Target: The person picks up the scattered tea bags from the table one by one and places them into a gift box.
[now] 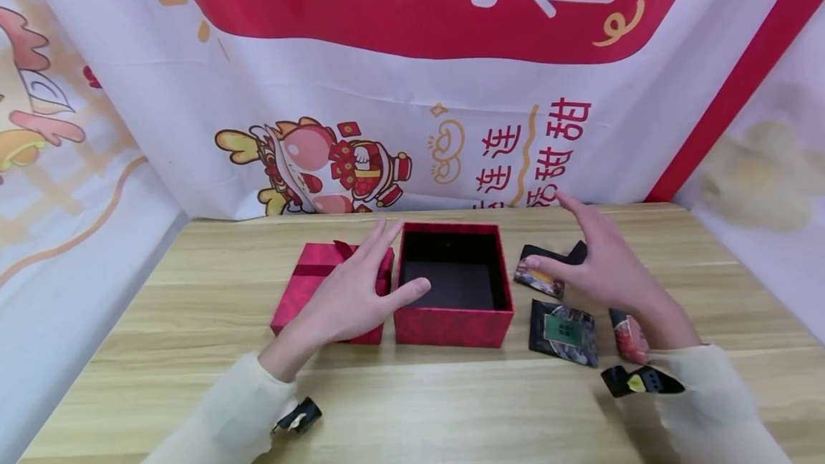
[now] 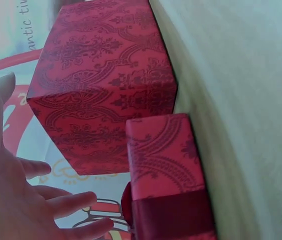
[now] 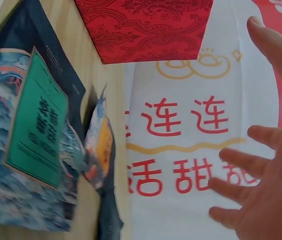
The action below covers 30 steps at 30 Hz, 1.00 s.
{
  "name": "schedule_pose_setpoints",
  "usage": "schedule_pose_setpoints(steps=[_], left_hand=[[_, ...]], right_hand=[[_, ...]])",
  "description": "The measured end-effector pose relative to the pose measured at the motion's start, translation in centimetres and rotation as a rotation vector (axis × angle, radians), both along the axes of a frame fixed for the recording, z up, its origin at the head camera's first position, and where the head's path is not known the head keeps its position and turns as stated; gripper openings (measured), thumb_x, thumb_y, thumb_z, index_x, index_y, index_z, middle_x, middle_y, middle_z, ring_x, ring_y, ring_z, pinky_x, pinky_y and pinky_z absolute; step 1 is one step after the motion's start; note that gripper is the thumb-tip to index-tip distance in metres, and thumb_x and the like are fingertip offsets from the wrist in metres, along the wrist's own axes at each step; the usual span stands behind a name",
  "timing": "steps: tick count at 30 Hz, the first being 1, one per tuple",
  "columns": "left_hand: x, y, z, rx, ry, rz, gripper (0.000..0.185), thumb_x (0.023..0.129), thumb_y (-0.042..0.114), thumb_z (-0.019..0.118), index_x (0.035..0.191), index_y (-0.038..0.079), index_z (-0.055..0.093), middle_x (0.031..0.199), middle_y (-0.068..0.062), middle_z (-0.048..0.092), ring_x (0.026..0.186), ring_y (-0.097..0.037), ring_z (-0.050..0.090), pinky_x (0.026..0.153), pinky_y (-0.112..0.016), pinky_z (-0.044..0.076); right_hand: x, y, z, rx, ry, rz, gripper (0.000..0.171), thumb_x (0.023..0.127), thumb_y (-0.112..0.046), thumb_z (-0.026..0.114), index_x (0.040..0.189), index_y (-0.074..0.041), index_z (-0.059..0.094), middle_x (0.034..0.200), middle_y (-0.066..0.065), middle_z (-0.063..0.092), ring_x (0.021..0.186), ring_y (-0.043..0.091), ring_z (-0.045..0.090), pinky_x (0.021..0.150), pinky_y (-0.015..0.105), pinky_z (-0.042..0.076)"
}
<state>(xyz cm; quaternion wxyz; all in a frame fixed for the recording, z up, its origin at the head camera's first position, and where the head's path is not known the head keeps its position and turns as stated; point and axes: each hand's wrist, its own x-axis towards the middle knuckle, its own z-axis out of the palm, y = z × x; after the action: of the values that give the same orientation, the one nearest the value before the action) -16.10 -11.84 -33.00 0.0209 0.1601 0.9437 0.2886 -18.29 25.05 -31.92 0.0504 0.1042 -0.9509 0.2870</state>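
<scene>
Pale-sleeved left hand (image 1: 351, 299) and right hand (image 1: 609, 271) hover, fingers spread, grasping nothing. Lidless red gift box (image 1: 454, 328) stands between its ribboned lid (image 1: 298, 301) and printed sachets (image 1: 563, 332).

– What is the box (image 1: 453, 328) showing?
– Red outside; darker damask scrolls are covering it, black is lining it.
– The lid (image 2: 161, 160)?
– Same red damask is repeating; a maroon ribbon (image 2: 173, 215) is banding it.
– The packet (image 1: 563, 333)?
– Blue-grey clouds are swirling around a green label (image 3: 38, 120).
</scene>
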Motion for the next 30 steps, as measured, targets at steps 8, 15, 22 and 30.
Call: schedule_pose_setpoints(steps=[8,15,22,30], left_hand=[[0.1,-0.3,-0.6,0.039,-0.048,-0.032,0.102,0.088,0.084,0.059,0.169,0.048,0.008,0.179,0.018,0.006,0.165,-0.029,0.025,0.119,-0.074,0.036],[0.2,-0.4,-0.8,0.012,-0.043,-0.05,0.103,0.088,0.085,0.059,0.17,0.042,0.014,0.178,0.018,0.013,0.163,-0.025,0.03,0.121,-0.067,0.039],[0.1,-0.6,-1.0,0.014,-0.038,-0.057,0.103,0.088,0.085,0.06,0.17,0.042,0.014,0.177,0.021,0.015,0.162,-0.024,0.033,0.122,-0.066,0.039],[0.0,-0.6,-1.2,0.021,-0.051,-0.046,0.104,0.085,0.089,0.057,0.169,0.046,0.012,0.175,0.022,0.019,0.161,-0.023,0.035,0.122,-0.065,0.039]], right_hand=[[-0.4,1.0,-1.7,-0.249,0.008,-0.002,0.099,0.093,-0.044,0.082,0.17,-0.023,0.025,0.167,0.016,0.042,0.154,0.043,0.033,0.121,0.075,0.027],[-1.0,1.7,-3.2,-0.235,-0.008,0.002,0.089,0.094,-0.041,0.082,0.165,-0.014,0.037,0.16,0.02,0.048,0.147,0.044,0.04,0.119,0.072,0.033],[-1.7,2.5,-4.8,-0.166,-0.106,0.001,0.091,0.092,-0.048,0.082,0.162,-0.008,0.039,0.159,0.022,0.047,0.148,0.047,0.038,0.12,0.073,0.03],[-2.2,2.9,-5.6,-0.085,-0.177,-0.007,0.098,0.089,-0.057,0.081,0.162,-0.006,0.039,0.163,0.023,0.042,0.151,0.049,0.032,0.118,0.077,0.027]])
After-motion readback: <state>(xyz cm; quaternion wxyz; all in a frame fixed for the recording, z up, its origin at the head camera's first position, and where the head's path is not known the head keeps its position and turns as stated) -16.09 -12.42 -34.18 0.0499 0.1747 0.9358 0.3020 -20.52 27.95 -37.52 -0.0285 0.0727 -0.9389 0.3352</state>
